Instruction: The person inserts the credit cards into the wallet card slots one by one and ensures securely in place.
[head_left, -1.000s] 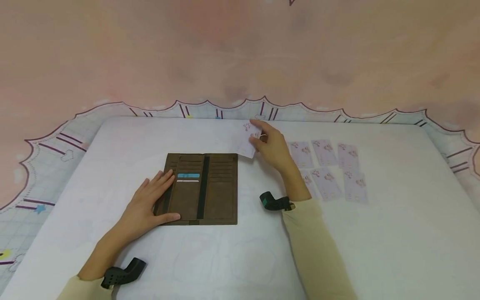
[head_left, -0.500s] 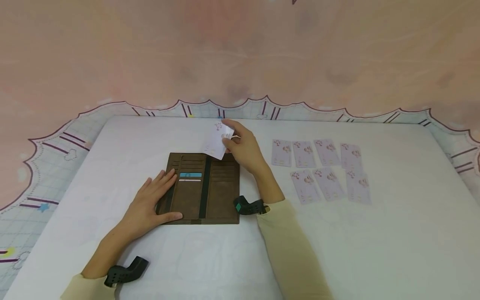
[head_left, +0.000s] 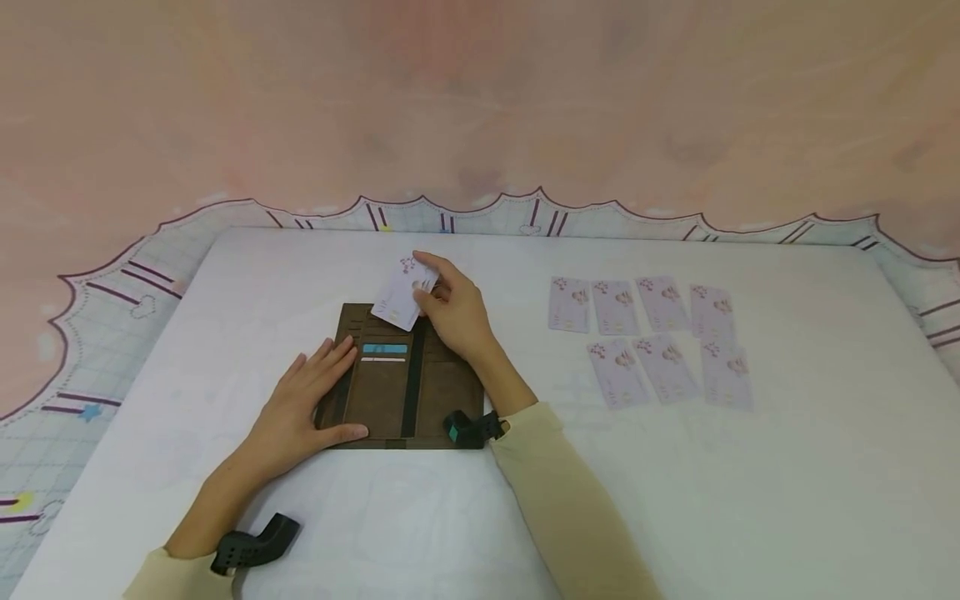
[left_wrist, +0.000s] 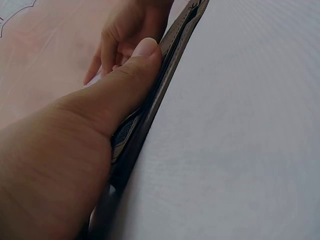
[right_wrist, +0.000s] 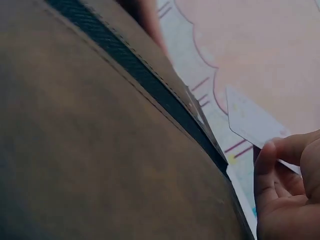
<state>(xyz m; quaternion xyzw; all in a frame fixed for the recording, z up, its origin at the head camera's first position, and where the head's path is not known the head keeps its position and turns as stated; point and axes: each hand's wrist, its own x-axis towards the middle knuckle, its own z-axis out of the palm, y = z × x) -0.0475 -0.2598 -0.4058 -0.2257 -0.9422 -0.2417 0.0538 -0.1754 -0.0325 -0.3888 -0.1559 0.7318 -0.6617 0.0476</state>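
Observation:
A brown wallet (head_left: 450, 392) lies spread flat on the white table, with card slots on both halves and a dark band down its middle. A blue card (head_left: 385, 348) and a white edge below it show in the left half's slots. My left hand (head_left: 296, 417) rests on the wallet's left side, fingers straight, thumb along its lower part. With thumb and fingers my right hand (head_left: 457, 317) pinches a pale printed card (head_left: 401, 292) over the wallet's top edge. The right wrist view shows that card (right_wrist: 255, 120) tilted, held by one end.
Several matching pale cards, among them one at the near left (head_left: 617, 373), lie in two rows on the table to the right. A patterned cloth border (head_left: 525, 218) runs along the table's far edge. Black wrist cameras sit on both wrists.
My right hand has carried the pinched card leftward, from right of the wallet to above its upper left slots. The left hand has stayed in place on the wallet.

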